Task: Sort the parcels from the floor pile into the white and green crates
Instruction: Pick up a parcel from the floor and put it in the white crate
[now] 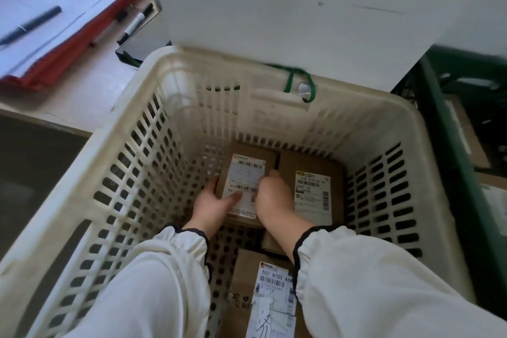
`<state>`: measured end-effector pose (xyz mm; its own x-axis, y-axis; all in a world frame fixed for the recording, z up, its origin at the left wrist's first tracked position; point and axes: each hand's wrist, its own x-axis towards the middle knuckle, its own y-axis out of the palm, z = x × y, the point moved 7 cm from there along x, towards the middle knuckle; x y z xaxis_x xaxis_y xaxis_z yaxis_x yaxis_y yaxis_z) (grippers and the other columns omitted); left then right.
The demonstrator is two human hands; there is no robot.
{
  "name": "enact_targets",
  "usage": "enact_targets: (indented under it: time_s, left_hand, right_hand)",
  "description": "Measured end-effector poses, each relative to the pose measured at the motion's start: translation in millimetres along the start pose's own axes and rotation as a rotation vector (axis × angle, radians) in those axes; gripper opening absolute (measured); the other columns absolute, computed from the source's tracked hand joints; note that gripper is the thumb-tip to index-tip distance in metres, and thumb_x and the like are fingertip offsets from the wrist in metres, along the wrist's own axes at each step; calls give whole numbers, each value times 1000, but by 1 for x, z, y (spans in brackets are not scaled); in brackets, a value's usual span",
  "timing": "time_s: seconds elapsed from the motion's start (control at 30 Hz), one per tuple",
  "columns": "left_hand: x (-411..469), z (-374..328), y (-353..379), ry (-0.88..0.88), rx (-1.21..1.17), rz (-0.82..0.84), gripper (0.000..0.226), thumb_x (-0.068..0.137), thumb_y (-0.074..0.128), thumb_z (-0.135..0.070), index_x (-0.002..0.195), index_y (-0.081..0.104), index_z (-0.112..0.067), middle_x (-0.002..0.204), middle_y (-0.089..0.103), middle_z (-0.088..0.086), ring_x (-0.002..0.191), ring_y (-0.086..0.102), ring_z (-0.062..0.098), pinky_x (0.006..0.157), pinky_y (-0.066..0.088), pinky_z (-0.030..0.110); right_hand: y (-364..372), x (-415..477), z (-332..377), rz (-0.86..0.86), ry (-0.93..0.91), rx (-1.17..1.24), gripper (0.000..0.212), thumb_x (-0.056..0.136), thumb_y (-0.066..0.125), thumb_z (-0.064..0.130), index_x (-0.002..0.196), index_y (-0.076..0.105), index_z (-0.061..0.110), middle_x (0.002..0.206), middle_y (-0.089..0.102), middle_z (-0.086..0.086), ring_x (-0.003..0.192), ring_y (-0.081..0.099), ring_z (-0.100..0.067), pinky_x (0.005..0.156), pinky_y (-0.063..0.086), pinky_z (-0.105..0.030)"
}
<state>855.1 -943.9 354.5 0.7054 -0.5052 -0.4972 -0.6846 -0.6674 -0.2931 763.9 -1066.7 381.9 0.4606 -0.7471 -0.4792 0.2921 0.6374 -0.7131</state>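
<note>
Step in hand: placement of a parcel in the cream-white slotted plastic crate (131, 129), which fills the centre of the frame.

The small brown cardboard parcel with a white barcode label (247, 173) is located at the crate floor, in the middle of the frame, close to the far wall. It is held from both sides. The left hand (216, 204) is wrapped round the parcel's left edge, with the thumb (234, 197) laid on the label. The right hand (274, 195) is curled over the right edge, its fingers tucked into the gap beside a larger brown cardboard parcel with a white label (312, 170), which lies just beside it to the right. Whether the held parcel is fully seated on the floor cannot be told.

A third labelled brown cardboard parcel (247, 277) lies at the lower centre, near the sleeves. The dark green plastic crate (450, 162) is seen along the right edge of the frame, with cartons inside. The floor pile is not in view.

Next move, as judged: the parcel is to be set flat against its neighbour, both grips are to be released, and the hands are to be lifted straight up clear of the crate rim so that the adjacent parcels are not disturbed.
</note>
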Motion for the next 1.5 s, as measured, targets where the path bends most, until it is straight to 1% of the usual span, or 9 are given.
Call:
enact_targets:
  time_s: [0.1,0.3,0.53,0.63,0.77,0.93,1.03,1.23,1.5]
  left_hand:
    - [-8,-13,-4,2,80,0,47,80,73,-24,124,56,-15,114,68,4,101,65,21,93,52,37]
    - [-44,-70,-50,35,121,-92,59,87,66,-23,140,42,-11,133,52,3,122,50,20,94,40,27]
    - [-120,-141,-114,-15,-12,30,23,92,59,-19,114,62,-14,93,71,1,74,67,12,53,47,19]
    - [-164,-171,-166,-27,-59,12,17,89,60,-13,106,64,-14,83,70,5,66,64,14,55,45,24]
    - [-230,-178,-238,-79,-24,-93,21,88,52,-3,102,61,-17,98,69,8,71,61,15,55,40,22]
    - [-330,-124,-313,-136,-27,-256,31,86,58,-10,116,57,-19,93,64,4,70,61,14,48,33,18]
    - [-400,-82,-349,-176,-67,-377,32,86,61,-13,117,54,-21,98,60,2,71,61,14,48,31,17]
    - [-559,11,-406,-266,-168,-665,33,87,61,-12,119,54,-17,95,57,-1,59,55,8,44,32,16]
    - [-810,183,-403,-511,-448,-1029,29,88,63,-21,115,55,-22,93,61,-3,67,59,11,58,35,22]
  right_hand:
    - [-4,-9,9,52,-118,-162,27,94,47,10,120,54,5,118,53,-8,99,56,-25,75,43,-25]
    - [-63,-50,32,-10,-246,-167,26,93,53,19,117,60,11,123,49,-6,107,54,-23,90,44,-28]
    - [-142,-136,81,55,-281,-40,40,91,59,27,131,52,20,127,54,5,117,51,-11,98,39,-22]
    - [-157,-175,114,173,-291,73,47,88,64,26,133,50,21,112,57,7,97,56,-8,85,47,-19]
    - [-156,-227,165,379,-300,236,56,86,68,28,135,44,20,106,55,5,74,56,-10,52,44,-15]
    - [-113,-299,216,645,-402,138,80,79,73,39,144,30,23,127,50,-2,101,57,-19,73,51,-28]
    - [-79,-352,242,749,-500,46,78,81,71,40,144,29,23,123,48,1,107,56,-20,84,50,-33]
    - [16,-475,282,898,-700,-148,66,79,73,39,136,43,21,110,60,-1,83,59,-15,69,47,-27]
    - [172,-713,256,1144,-925,-487,60,79,73,39,131,50,20,95,64,0,65,56,-12,47,36,-18]
